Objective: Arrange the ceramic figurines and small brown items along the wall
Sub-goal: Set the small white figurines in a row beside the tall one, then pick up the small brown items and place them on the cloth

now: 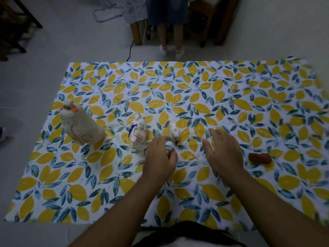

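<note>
Three white ceramic figurines stand in a row on the lemon-print cloth [195,82]: a tall one [80,124] at the left, a medium one [138,133] with purple marks, and a small one [174,133]. My left hand [160,157] rests just in front of the small figurine, fingers curled over a small brown item [171,152] that peeks out by the thumb. My right hand [224,150] hovers to the right of the small figurine, fingers spread and empty. A second brown item [260,157] lies on its side further right.
The cloth lies on a pale floor. Beyond its far edge a person's legs [170,41] in white socks stand by wooden table legs [136,34], with a black cable [130,50] and a white appliance [106,15] on the floor. Dark furniture [16,24] is at the far left.
</note>
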Demonstrator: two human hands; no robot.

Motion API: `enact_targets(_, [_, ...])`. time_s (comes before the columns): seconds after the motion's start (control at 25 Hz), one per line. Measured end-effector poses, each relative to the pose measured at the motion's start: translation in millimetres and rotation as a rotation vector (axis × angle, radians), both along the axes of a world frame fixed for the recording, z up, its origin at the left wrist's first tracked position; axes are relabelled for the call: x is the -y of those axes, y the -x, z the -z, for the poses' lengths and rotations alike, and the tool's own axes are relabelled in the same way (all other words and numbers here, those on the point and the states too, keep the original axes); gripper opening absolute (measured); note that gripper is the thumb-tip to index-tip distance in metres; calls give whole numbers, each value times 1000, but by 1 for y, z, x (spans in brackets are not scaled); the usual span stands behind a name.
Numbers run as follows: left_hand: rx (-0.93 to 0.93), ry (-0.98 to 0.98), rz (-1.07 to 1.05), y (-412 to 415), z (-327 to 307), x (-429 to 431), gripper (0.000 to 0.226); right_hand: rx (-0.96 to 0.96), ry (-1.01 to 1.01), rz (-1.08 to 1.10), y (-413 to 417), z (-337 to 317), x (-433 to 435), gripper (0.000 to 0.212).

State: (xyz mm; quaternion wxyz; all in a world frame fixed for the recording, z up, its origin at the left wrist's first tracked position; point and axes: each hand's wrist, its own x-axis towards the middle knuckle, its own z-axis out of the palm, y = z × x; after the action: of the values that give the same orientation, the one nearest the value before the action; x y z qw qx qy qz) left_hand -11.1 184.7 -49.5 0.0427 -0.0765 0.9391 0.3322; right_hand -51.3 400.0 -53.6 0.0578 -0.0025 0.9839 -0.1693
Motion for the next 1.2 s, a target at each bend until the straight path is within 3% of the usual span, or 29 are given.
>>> enact_targets(0.12, [202,86,-26,-3,20,-18,50,18,-78,39,-9,7,-43,57])
enact_targets(0.24, [208,118,54,-1,31,-40,36,31,-120,107,-17,14,-85,49])
enact_targets(0.48, [92,-32,176,7,31,-102,36,118,56,457,-22,23,-140,54])
enact_targets(0.64, [37,-120,177,18,25,-126,37,242,342,572,-8,20,-148,68])
enact_targets(0.84, [-49,-197,85,30,19,-125,37,195,448,282,8,15,-126,30])
enact_targets(1.0, [-91,-220,37,48,18,-118,33,115,511,1,25,11,-98,37])
enact_targets(1.2, [-95,-254,26,65,24,-117,35,66,545,-93,53,14,-78,31])
